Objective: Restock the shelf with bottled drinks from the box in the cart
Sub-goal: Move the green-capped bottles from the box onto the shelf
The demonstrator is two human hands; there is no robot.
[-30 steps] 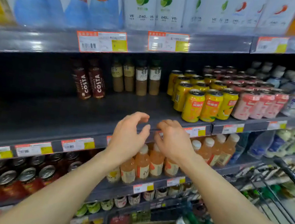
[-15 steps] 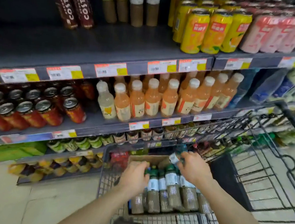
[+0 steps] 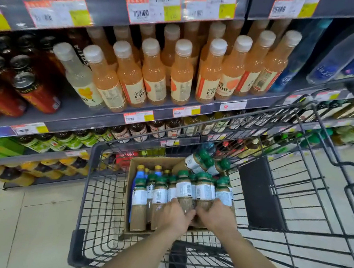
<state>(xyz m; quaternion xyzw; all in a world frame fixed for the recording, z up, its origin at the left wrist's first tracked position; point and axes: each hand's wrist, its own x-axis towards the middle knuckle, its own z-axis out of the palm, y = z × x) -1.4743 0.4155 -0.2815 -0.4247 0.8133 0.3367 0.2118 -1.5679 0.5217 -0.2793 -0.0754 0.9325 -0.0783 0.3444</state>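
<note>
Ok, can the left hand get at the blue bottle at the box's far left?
Probably yes. The blue bottle stands uncovered in the box, and the left hand is close by, though green-capped bottles stand between them.

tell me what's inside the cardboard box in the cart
The cardboard box holds green-capped bottles of a tan drink, a few lying on top at the back, plus yellow-capped bottles at its far left. Both hands cover the near bottles' lower halves; the box floor is hidden.
</note>
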